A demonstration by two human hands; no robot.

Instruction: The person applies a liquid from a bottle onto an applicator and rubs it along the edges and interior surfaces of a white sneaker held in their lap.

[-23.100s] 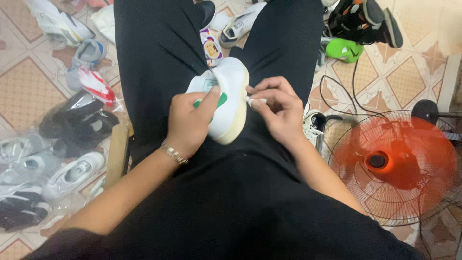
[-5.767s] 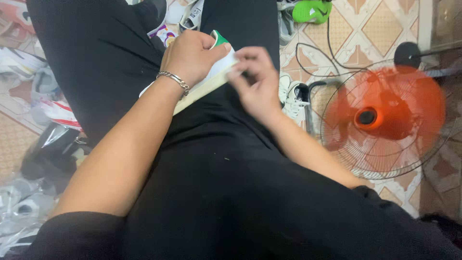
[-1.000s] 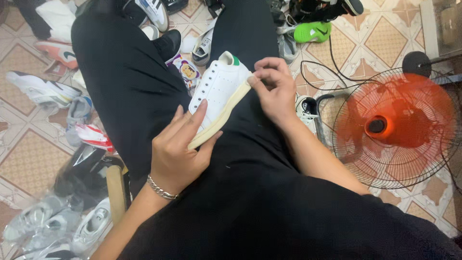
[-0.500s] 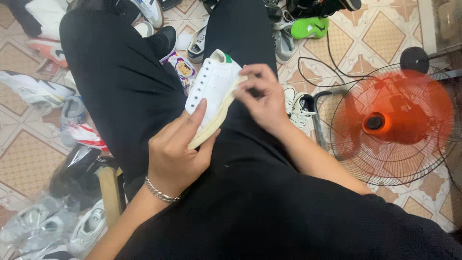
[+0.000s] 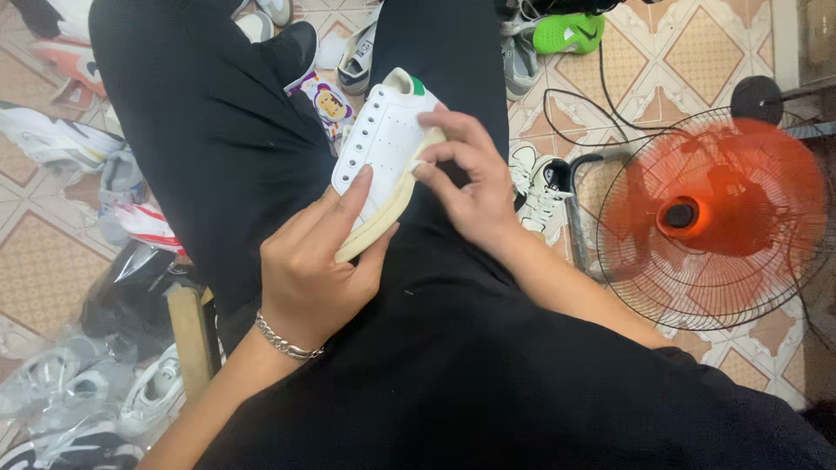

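Over lap, between black-trousered legs: white sneaker (image 5: 383,152), green heel tab, cream sole, lay tilted. Left hand (image 5: 318,261) clasped toe end, index finger along upper. Right hand (image 5: 470,187) pinched sole edge mid-shoe. Orange floor fan (image 5: 710,218) stood at right; bagged shoes (image 5: 78,392) lay at left on tiled floor (image 5: 48,270).

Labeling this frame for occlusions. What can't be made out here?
Head view only:
- White shoe: toe end hidden under the left hand; far side of the sole covered by the right hand.
- Whether the right fingertips pinch anything: too small to tell.
- Orange fan: blades blurred, right edge cut by the frame.
- Bagged shoes: details veiled by plastic, cut off at the left edge.
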